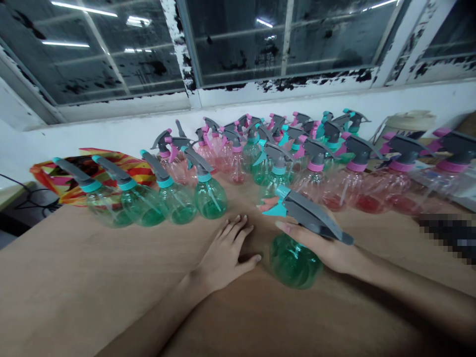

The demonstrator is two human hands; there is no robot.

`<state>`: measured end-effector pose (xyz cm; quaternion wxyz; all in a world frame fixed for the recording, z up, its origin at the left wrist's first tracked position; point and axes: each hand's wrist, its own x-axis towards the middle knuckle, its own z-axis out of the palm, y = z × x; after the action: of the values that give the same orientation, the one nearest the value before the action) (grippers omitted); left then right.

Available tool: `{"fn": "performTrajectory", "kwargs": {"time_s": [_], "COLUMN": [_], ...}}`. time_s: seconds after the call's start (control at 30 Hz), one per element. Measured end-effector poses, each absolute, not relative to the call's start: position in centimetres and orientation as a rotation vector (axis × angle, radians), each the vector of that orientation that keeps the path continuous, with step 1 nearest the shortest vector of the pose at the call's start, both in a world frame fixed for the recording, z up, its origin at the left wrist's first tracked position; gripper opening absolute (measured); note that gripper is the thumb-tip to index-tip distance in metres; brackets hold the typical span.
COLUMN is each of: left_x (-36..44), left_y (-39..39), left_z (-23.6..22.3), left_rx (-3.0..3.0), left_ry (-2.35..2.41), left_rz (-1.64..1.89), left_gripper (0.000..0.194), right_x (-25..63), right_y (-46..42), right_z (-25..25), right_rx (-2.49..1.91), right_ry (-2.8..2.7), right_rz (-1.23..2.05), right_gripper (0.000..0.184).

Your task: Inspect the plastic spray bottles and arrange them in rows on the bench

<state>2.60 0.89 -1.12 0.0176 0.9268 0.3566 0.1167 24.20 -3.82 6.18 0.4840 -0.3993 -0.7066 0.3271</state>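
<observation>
My right hand point(316, 243) is wrapped round the neck of a green spray bottle point(293, 265), under its grey and teal trigger head. The bottle tilts a little, and some of my fingers are hidden behind it. My left hand point(226, 253) rests on the wooden table point(92, 287), fingers spread, holding nothing, to the left of that bottle. Beyond my left hand stands another green spray bottle point(210, 198), the right end of a short row with grey and teal heads.
Pink spray bottles point(349, 186) line the right side, with several more pink and green ones crowded behind towards the wall. A red and yellow bag point(141, 171) lies behind the left row. A pixelated dark object point(451, 235) lies at the right edge. Windows rise behind.
</observation>
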Motion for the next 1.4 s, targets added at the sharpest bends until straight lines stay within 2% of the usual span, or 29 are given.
{"fn": "performTrajectory", "kwargs": {"time_s": [0.17,0.47,0.57,0.67,0.8,1.0,1.2,1.4], "left_x": [2.59,2.56,2.53,2.44,2.37,2.52,2.52,2.49], "left_y": [0.91,0.9,0.91,0.96,1.05,0.93,0.94,0.97], "left_z": [-1.13,-1.07,-1.15,-1.36,-1.64,-1.29,-1.22,-1.29], "left_rx": [2.884,2.895,2.893,2.896,2.9,2.895,2.894,2.878], "left_ry": [1.107,1.107,1.095,1.081,1.071,1.085,1.084,1.084], "left_rz": [0.366,0.366,0.378,0.403,0.421,0.399,0.394,0.398], "left_gripper": [0.065,0.064,0.064,0.064,0.063,0.064,0.063,0.063], "right_x": [24.0,24.21,24.2,24.17,24.12,24.03,24.01,24.14], "right_y": [-4.01,-4.12,-4.11,-4.2,-4.26,-4.31,-4.3,-4.15], "right_z": [5.83,5.82,5.87,5.88,5.93,6.11,6.36,6.55], "right_rx": [-1.009,-1.046,-1.077,-1.09,-1.073,-1.087,-1.115,-1.114], "right_ry": [-1.658,-1.685,-1.687,-1.705,-1.702,-1.694,-1.709,-1.763], "right_rz": [0.769,0.758,0.608,0.489,0.491,0.528,0.556,0.651], "right_gripper": [0.014,0.019,0.022,0.015,0.003,0.019,0.006,0.023]}}
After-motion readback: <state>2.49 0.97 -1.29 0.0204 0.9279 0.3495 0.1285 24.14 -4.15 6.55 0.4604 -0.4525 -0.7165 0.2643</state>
